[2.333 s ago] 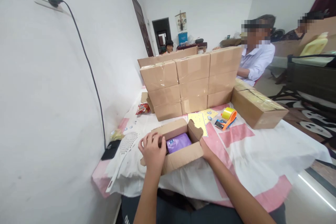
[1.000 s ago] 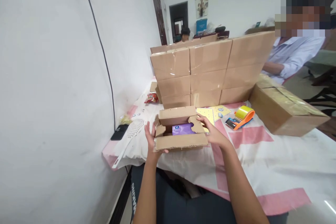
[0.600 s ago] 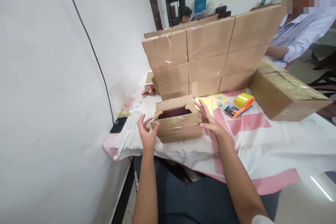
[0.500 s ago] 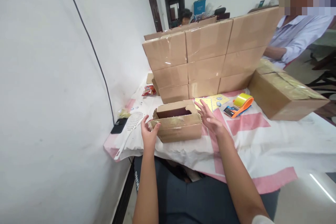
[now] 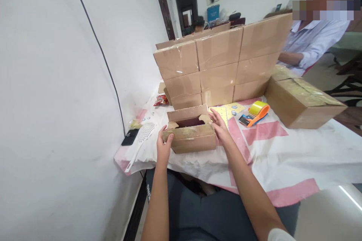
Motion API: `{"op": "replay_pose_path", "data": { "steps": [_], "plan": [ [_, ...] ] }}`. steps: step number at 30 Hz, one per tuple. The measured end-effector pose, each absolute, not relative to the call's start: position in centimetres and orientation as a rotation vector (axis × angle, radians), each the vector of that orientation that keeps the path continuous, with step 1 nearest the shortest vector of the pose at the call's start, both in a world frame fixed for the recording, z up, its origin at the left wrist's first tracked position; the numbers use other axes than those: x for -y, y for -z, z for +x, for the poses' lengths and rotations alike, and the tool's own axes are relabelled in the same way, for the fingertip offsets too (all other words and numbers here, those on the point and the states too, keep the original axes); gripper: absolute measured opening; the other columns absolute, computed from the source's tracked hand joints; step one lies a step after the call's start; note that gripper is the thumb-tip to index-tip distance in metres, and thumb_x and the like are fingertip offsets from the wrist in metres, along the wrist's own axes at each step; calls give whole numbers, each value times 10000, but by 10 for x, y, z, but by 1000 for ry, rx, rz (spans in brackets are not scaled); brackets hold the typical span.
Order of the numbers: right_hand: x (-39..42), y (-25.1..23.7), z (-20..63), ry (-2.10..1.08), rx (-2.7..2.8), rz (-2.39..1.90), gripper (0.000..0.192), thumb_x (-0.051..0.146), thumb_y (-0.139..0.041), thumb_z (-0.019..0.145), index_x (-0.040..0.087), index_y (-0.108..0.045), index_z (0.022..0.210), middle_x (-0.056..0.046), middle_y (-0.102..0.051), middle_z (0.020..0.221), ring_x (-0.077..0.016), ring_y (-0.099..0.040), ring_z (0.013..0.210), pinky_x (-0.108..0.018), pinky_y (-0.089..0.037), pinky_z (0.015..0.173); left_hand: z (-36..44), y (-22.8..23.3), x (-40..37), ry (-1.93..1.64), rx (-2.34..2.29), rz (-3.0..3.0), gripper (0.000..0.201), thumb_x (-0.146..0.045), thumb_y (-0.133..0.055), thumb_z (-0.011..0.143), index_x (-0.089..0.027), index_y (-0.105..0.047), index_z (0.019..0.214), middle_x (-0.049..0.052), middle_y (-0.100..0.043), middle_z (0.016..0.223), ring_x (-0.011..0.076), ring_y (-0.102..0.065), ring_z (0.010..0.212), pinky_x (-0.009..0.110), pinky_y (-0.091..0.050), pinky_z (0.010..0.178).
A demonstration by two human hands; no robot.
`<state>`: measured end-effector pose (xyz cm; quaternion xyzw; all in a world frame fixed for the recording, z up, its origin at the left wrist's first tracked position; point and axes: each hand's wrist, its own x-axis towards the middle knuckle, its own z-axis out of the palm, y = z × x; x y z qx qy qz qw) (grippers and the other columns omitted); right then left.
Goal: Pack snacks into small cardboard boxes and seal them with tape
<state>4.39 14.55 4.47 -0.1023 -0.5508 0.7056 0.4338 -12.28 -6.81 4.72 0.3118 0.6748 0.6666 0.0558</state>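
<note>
A small cardboard box (image 5: 194, 142) stands on the cloth-covered table in front of me, its top open and a dark inside showing. Its long back flap is raised, and the short end flaps are folded inward. At the left end, my left hand (image 5: 164, 142) grips the box, thumb over the front top edge and fingers around the side, partly hidden. My right hand (image 5: 220, 125) presses on the right end, fingers stretched along the end flap. Right of the box lies an orange tape dispenser (image 5: 260, 116) with a roll of yellowish tape (image 5: 256, 108).
Behind stands a wall of stacked, taped cartons (image 5: 220, 64). A larger taped box (image 5: 304, 101) sits at the right. A white slotted ladle (image 5: 145, 132), a black phone-like object (image 5: 130, 138) and a red packet (image 5: 161, 100) lie left. A person (image 5: 316, 41) is beyond the table.
My right hand has moved left onto the box's right end. The box's back flap stands more upright, and the left end flap is now folded inward. My left hand stays at the left end.
</note>
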Motion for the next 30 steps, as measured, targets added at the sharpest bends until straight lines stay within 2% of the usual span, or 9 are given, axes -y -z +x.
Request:
{"op": "replay_pose_path", "data": {
  "steps": [5,8,11,15,17,20,24,27,30],
  "plan": [
    [-147,-50,41,-1759,1442,-249,780,320,-810,691,325,-506,1409,-68,-612,1378,-263,-571,1271,-414,-457,1066,-119,-41,66,-2019,-2142,943,636,-534,-667,864,-186,-541,1382,141,-592,1400,284,-556,1320,408,-424,1130],
    [-145,-49,39,-1769,1429,-277,725,275,-739,722,322,-514,1410,-57,-614,1386,-261,-577,1264,-409,-466,1054,-114,-41,61,-2069,-2208,929,653,-466,-656,889,-194,-472,1452,136,-535,1474,275,-468,1411,396,-362,1185],
    [-140,-44,37,-1781,1332,-295,652,251,-596,767,337,-527,1410,-25,-594,1422,-254,-563,1288,-425,-441,1093,-111,-40,57,-2142,-2211,881,670,-388,-656,892,-219,-417,1495,121,-473,1540,264,-404,1460,393,-313,1218],
    [-140,-40,40,-1736,1333,-250,597,275,-549,797,324,-560,1392,-19,-581,1441,-270,-510,1350,-458,-353,1174,-113,-44,56,-2094,-2263,868,672,-346,-643,887,-238,-410,1507,129,-393,1591,289,-445,1425,427,-389,1175],
    [-142,-41,46,-1654,1416,-258,535,326,-569,832,306,-582,1367,-36,-584,1434,-284,-482,1370,-462,-332,1183,-111,-52,57,-1982,-2407,997,590,-319,-614,899,-228,-480,1467,141,-382,1588,307,-453,1414,463,-412,1158],
    [-142,-43,53,-1526,1525,-297,496,413,-587,877,293,-574,1358,-63,-584,1415,-296,-481,1359,-459,-367,1146,-100,-72,56,-1652,-2711,1407,464,-183,-512,920,-244,-602,1371,109,-423,1575,306,-420,1439,512,-363,1193],
    [-137,-44,55,-1442,1612,-239,582,470,-603,895,305,-476,1437,-84,-563,1392,-292,-530,1296,-448,-434,1076,-84,-93,45,-1153,-2847,1805,706,23,-390,833,-283,-539,1451,47,-408,1612,269,-360,1497,544,-286,1238],
    [-137,-47,59,-1229,1754,-216,456,484,-613,897,284,-600,1308,-95,-561,1304,-299,-534,1256,-473,-408,1091,-81,-99,38,-907,-2837,1845,764,51,-369,814,-303,-511,1475,43,-451,1588,271,-360,1502,637,-189,1242],
    [-141,-53,67,-1032,1950,-204,360,499,-487,973,263,-733,1088,-100,-539,1296,-314,-492,1293,-523,-333,1138,-81,-100,39,-812,-2805,1790,541,-71,-417,922,-355,-644,1323,29,-625,1426,259,-551,1347,712,-33,1221]
  ]
}}
